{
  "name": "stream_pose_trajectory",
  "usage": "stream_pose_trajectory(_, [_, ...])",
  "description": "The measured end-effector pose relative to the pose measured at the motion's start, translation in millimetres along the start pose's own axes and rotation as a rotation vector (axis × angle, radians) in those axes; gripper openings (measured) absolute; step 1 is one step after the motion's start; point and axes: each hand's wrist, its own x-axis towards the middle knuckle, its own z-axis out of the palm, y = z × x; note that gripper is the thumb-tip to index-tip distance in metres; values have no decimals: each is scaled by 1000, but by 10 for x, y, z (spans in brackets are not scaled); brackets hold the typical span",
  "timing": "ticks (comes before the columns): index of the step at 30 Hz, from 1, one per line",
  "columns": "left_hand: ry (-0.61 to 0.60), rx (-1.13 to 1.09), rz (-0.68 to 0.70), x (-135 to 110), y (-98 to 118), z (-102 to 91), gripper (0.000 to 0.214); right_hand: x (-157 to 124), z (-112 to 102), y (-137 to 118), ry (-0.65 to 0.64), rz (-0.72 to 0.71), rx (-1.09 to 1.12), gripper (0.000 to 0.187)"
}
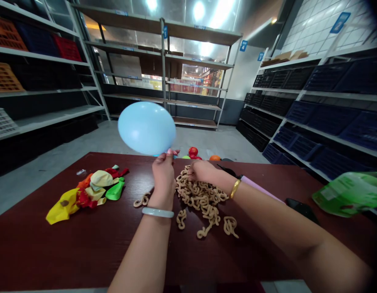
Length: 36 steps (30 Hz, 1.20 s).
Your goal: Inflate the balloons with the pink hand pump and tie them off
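A blown-up light blue balloon [146, 128] stands above the table's far edge. My left hand [164, 165] pinches it by the neck, its fingers closed. To the right, my right hand [202, 171] reaches down to the far left side of a heap of tan, curly, rope-like pieces [202, 197]. Its fingers are curled at the heap's top, and what is between the fingertips is hidden. Single tan pieces lie apart from the heap, one of them a coil [230, 226] at the near right.
Limp balloons [90, 189] in several colours lie at the left of the dark red table [84, 256]. On the right are a black object [301, 209], a lilac strip [260, 188] and a green plastic pouch [347, 193]. Red round things [193, 152] show past the far edge. Shelves [203, 61] stand around.
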Motion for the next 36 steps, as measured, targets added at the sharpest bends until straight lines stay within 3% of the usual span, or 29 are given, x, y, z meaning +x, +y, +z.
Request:
stream_pose_trajectory(4, [-62, 193, 116, -5, -10, -6, 24, -48, -129, -15, -21, 36, -12, 13])
stream_pose_trajectory(7, [-79, 183, 66, 9, -15, -22, 25, -129, -325, -65, -36, 70, 292, 29])
stream_pose_trajectory(12, [-28, 132, 13, 11, -4, -39, 28, -249, -619, -172, 60, 86, 925, 31])
stream_pose_trajectory(17, [-74, 145, -78, -13, -51, -6, 33, -280, -820, -280, 158, 37, 1083, 22])
stream_pose_trajectory(21, [-155, 96, -182, -108, -95, 68, 37, -342, -772, -370, 175, -73, 932, 14])
stream_pose_trajectory(24, [-257, 53, -305, -208, -106, 126, 38, -412, -623, -390, 96, -181, 601, 14])
stream_pose_trajectory(26, [-307, 83, -337, -264, -117, 157, 39, -448, -522, -362, 119, -227, 317, 13])
stream_pose_trajectory(30, [-334, 164, -311, -326, -177, 194, 39, -480, -391, -278, 208, -308, -173, 16])
stream_pose_trajectory(36, [-259, 317, -164, -343, -332, 179, 33, -501, -247, -265, 345, -277, -447, 20])
